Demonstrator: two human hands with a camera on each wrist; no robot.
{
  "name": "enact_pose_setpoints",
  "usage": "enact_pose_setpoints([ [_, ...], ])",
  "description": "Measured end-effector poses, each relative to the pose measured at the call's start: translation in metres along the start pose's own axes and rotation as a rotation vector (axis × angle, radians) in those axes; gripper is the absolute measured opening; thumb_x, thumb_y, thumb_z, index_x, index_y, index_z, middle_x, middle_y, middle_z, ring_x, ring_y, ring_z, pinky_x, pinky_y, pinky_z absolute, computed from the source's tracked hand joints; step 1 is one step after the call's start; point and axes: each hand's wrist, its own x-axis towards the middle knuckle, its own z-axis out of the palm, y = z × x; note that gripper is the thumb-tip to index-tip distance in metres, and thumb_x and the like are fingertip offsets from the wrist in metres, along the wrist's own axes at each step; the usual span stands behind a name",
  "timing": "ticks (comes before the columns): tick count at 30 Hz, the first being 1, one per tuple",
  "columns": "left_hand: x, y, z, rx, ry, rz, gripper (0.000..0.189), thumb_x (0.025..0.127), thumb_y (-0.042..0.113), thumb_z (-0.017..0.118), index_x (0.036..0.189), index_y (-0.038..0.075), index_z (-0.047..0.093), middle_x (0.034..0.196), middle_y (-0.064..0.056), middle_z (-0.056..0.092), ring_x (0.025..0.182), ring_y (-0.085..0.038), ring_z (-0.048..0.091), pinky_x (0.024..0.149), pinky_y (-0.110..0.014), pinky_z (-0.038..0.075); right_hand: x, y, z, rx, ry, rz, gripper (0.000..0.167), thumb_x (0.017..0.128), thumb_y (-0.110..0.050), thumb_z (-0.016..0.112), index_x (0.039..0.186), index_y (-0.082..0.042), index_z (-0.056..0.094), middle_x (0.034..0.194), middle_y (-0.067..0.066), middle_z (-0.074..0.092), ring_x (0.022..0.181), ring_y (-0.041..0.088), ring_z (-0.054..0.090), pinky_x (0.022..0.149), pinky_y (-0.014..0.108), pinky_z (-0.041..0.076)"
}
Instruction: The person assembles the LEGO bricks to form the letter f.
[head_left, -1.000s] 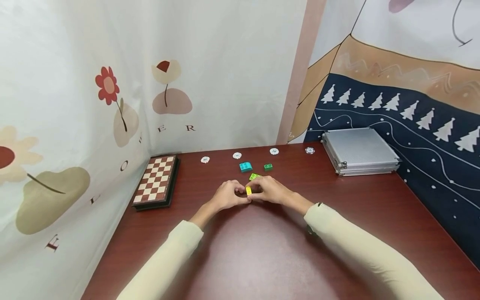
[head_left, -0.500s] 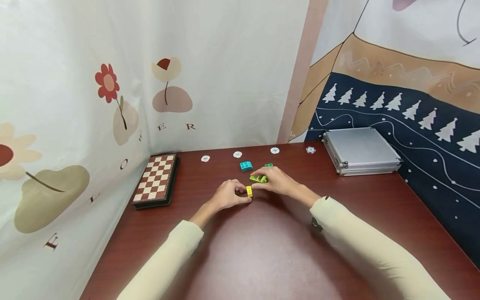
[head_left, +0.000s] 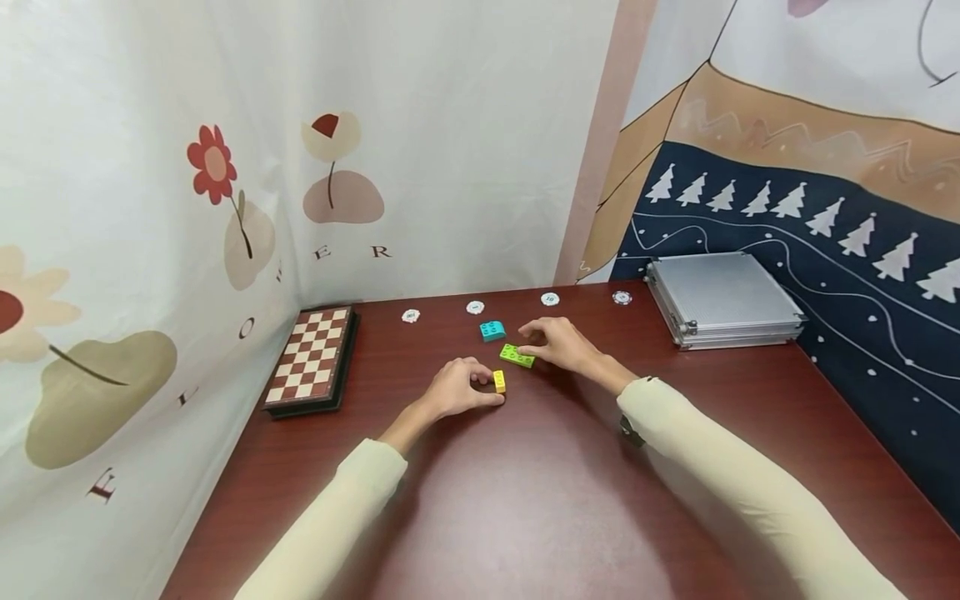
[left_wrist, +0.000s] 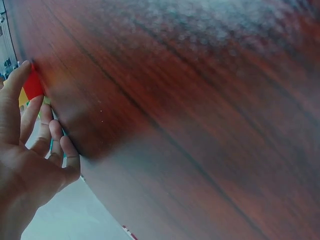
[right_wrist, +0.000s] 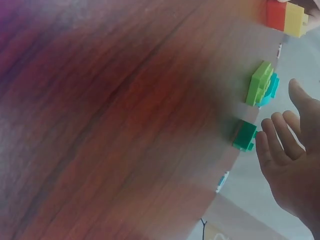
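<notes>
My left hand [head_left: 455, 390] pinches a small stack of two toy building bricks near the table's middle. Its upper part is a yellow brick [head_left: 498, 382]; beneath it a red brick [right_wrist: 275, 14] shows in both wrist views. My right hand [head_left: 564, 344] hovers over the far side of the table, fingers loosely bent and holding nothing. Close to its fingertips stands a dark green brick [right_wrist: 244, 135], which the hand hides in the head view. Left of the right hand lies a lime green brick [head_left: 517, 356], with a turquoise curved brick [head_left: 492, 331] behind it.
Several poker chips, such as a white chip [head_left: 550, 299], lie in a row along the table's back edge. A chessboard box [head_left: 311, 358] stands at the left, a silver metal case [head_left: 723, 296] at the back right. Printed curtains [head_left: 450, 150] border the table.
My right hand has let go of the yellow brick and moved back and to the right, past the lime brick, now covering the dark green one. The left hand stays put.
</notes>
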Motion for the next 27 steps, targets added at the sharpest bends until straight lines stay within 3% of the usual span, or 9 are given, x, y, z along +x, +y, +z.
enact_pose_setpoints([
  [12, 0.0, -0.002, -0.001, -0.063, 0.002, 0.027, 0.05, 0.078, 0.041, 0.092, 0.116, 0.012, 0.077, 0.094, 0.005, 0.071, 0.088, -0.012, 0.061, 0.082, -0.032, 0.05, 0.002, 0.0, 0.013, -0.043, -0.079, 0.069, 0.048, 0.09, -0.031, 0.084, 0.126, -0.002, 0.073, 0.118, 0.01, 0.075, 0.108, 0.019, 0.07, 0.093, 0.04, 0.057],
  [18, -0.002, -0.005, 0.001, -0.187, 0.019, 0.033, 0.042, 0.079, 0.035, 0.092, 0.114, 0.017, 0.078, 0.096, 0.004, 0.073, 0.089, -0.014, 0.065, 0.082, -0.03, 0.052, 0.002, 0.0, 0.018, -0.084, -0.099, 0.061, 0.049, 0.089, -0.034, 0.085, 0.126, -0.004, 0.074, 0.119, 0.01, 0.074, 0.106, 0.021, 0.067, 0.093, 0.041, 0.055],
  [24, -0.005, -0.007, -0.001, -0.31, 0.035, 0.051, 0.036, 0.083, 0.028, 0.09, 0.115, 0.019, 0.078, 0.102, 0.002, 0.076, 0.095, -0.017, 0.069, 0.085, -0.033, 0.055, 0.002, -0.001, 0.019, -0.129, -0.1, 0.048, 0.04, 0.091, -0.029, 0.083, 0.123, -0.006, 0.076, 0.122, 0.012, 0.074, 0.13, 0.035, 0.059, 0.104, 0.048, 0.051],
  [27, -0.005, -0.007, -0.002, -0.331, 0.036, 0.046, 0.034, 0.083, 0.027, 0.09, 0.115, 0.019, 0.078, 0.103, 0.002, 0.076, 0.095, -0.017, 0.07, 0.085, -0.034, 0.055, 0.001, 0.0, 0.018, -0.133, -0.1, 0.044, 0.037, 0.092, -0.026, 0.082, 0.122, -0.006, 0.077, 0.122, 0.012, 0.074, 0.13, 0.035, 0.059, 0.102, 0.047, 0.052],
])
